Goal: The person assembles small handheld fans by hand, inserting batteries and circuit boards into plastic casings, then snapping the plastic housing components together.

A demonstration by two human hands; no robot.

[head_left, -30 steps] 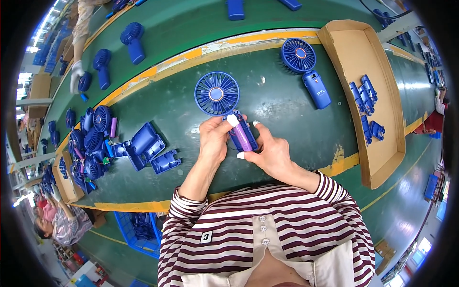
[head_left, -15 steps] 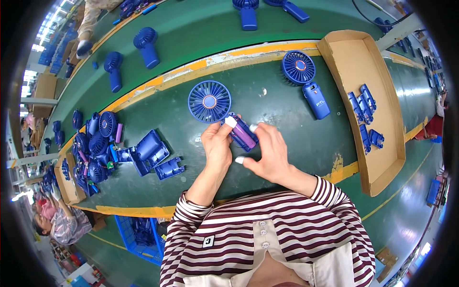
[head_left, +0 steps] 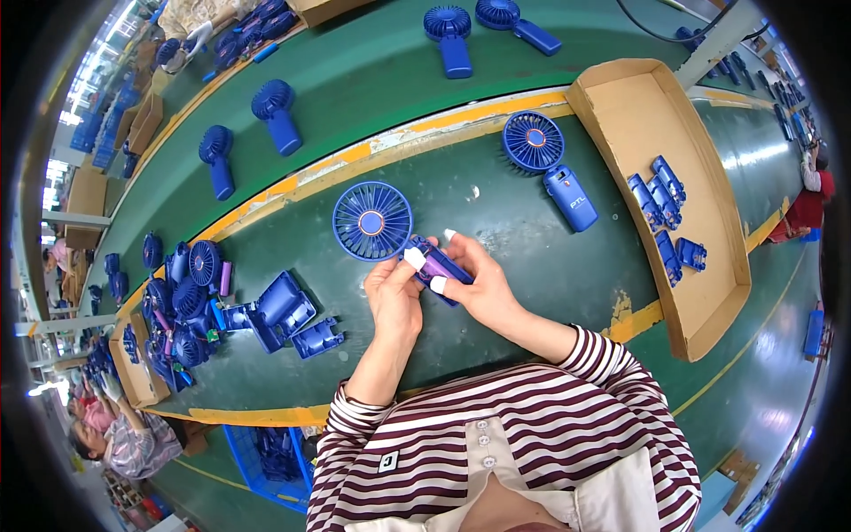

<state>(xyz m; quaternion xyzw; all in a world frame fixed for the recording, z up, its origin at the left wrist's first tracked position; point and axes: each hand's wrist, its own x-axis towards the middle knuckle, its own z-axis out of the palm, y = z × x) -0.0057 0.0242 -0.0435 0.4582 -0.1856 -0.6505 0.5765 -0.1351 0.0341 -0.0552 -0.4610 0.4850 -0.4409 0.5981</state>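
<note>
Over the green bench I hold a blue handheld fan [head_left: 355, 232] with its round grille pointing away from me. The handle is uncovered and shows a purple cylindrical battery [head_left: 433, 268] inside. My left hand [head_left: 394, 301] is closed round the handle just below the grille, its thumb on top. On the other side, my right hand [head_left: 486, 288] grips the handle's lower part, thumb lying across the battery. White covers sit on some fingertips of both hands. Blue handle shells [head_left: 282, 310] and a smaller blue shell piece [head_left: 316, 338] lie left of my hands.
A fan with a closed handle [head_left: 570, 197] rests at right, beside a cardboard tray [head_left: 709, 257] holding several blue shells. Piled fan parts [head_left: 184, 297] lie at far left. Several fans [head_left: 277, 115] lie on the green belt beyond. A blue crate [head_left: 257, 474] stands below the bench edge.
My right hand has closed in on the handle, its thumb now across the battery. The whole view has shifted slightly, and a cardboard box now shows at the far top edge.
</note>
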